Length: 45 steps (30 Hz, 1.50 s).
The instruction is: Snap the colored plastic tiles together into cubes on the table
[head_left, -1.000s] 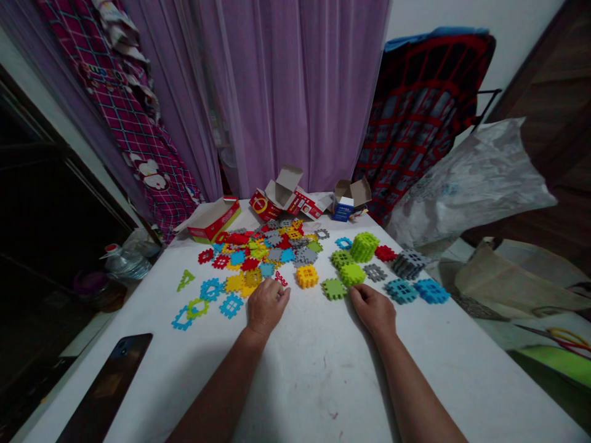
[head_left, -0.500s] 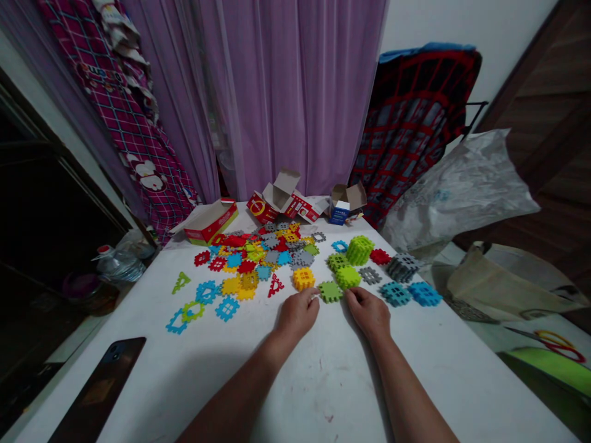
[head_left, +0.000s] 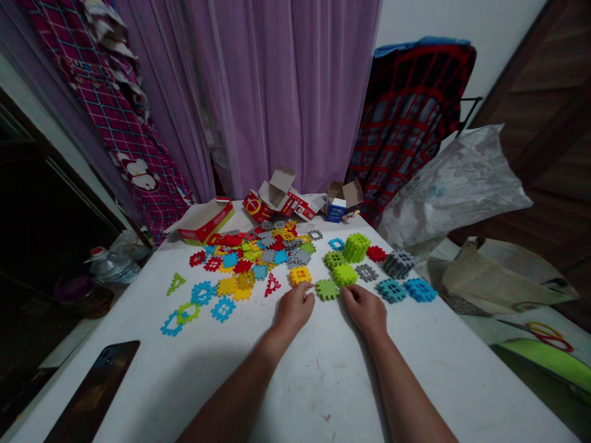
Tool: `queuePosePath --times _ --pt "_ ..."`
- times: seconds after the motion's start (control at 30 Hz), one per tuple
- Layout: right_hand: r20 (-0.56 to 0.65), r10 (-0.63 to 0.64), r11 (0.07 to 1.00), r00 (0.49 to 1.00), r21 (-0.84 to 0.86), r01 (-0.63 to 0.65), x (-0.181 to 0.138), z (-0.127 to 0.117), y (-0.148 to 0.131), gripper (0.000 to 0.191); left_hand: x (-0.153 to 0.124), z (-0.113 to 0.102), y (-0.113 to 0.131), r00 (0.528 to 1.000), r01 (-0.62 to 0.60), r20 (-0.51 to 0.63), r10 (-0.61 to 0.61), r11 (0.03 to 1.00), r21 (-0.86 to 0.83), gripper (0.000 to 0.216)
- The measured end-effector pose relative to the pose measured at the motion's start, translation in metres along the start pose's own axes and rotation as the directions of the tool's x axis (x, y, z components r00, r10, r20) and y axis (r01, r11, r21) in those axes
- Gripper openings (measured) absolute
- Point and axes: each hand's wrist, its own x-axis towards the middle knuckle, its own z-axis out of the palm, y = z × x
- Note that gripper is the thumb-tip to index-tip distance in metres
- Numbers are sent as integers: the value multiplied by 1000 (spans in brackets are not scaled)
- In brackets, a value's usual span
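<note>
My left hand rests on the table at the front edge of a small stack of yellow interlocking tiles. Its fingers are bent, with a gap between thumb and forefinger, and the fingertips reach the yellow stack. To its right lies a flat green tile with notched edges. My right hand is closed, its fingertips by the right corner of that green tile; whatever they pinch, if anything, is hidden. Behind it sit a bright lime tile stack and a taller lime stack.
Mixed tiles lie heaped at the left back. Grey tiles and blue tiles are stacked at right. Opened boxes line the far edge. A phone lies front left; scissors lie beyond the table's right side.
My left hand has shifted from beside the green tile to the yellow stack, with its thumb and forefinger farther apart. The right hand stays by the green tile. The view has shifted slightly.
</note>
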Motion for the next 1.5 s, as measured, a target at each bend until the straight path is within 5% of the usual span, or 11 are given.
queuePosePath --times 0.33,0.83,1.0,1.07,1.17,1.27,1.5 --pt "-13 -5 1000 1000 12 6 1 3 4 31 -6 6 -18 997 -77 -1 78 992 -99 24" --pt "20 -23 1000 1000 -5 23 2 2 8 38 -62 -57 -100 911 40 -411 -37 999 -1 26" --pt "46 -2 1000 999 -23 3 4 5 11 43 -50 -78 -124 799 7 -577 173 955 296 28" --pt "44 7 1000 999 -25 -6 5 6 12 45 -41 -85 -135 766 83 -612 196 914 397 37" --pt "51 20 999 998 -26 -19 6 6 14 48 -31 -90 -149 793 224 -602 98 871 437 49" --pt "71 36 999 997 -30 -34 6 6 15 52 -26 -90 -155 826 233 -560 63 867 441 46" --pt "130 110 994 985 -8 -110 10 4 19 59 -15 -91 -165 796 229 -604 45 901 369 42"
